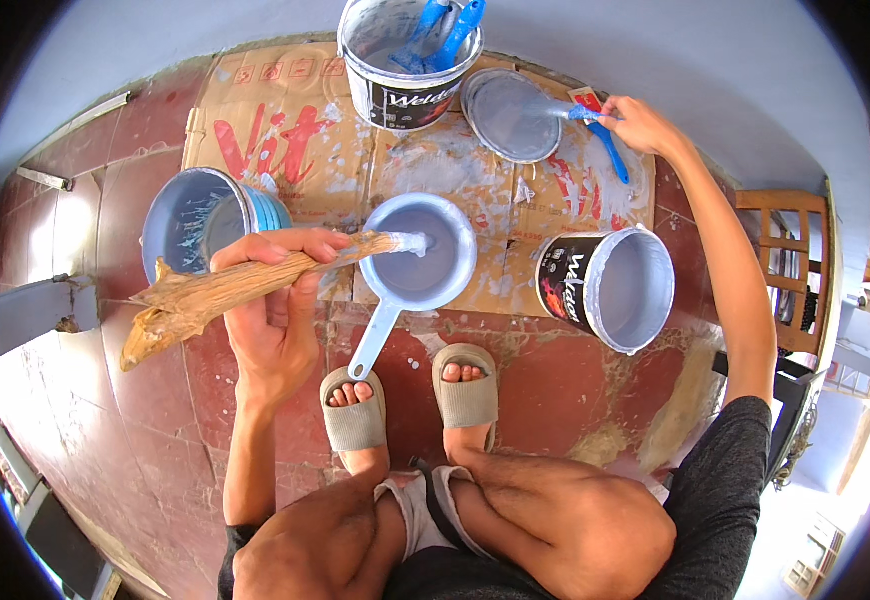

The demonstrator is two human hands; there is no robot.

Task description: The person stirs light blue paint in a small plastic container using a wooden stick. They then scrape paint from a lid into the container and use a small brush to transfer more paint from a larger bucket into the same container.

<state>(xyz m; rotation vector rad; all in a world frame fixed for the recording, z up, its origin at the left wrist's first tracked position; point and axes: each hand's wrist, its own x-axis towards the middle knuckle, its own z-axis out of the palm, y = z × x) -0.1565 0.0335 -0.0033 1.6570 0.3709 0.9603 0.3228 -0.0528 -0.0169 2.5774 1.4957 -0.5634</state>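
Person's L hand is clamping 1 rough, splintery wooden stick, whose wet, paint-coated end is reaching over 1 smooth, round plastic dipper w/ a long handle, approx. mid-view. The R hand is pinching 1 paint-smeared blue tool at the edge of 1 flat, round lid, next to 1 blue handle lying on paint-splotched cardboard. 3 plastic buckets are surrounding the dipper: far bucket w/ 2 blue-handled tools, L bucket w/ streaky insides, R bucket w/ a paint-crusted rim.
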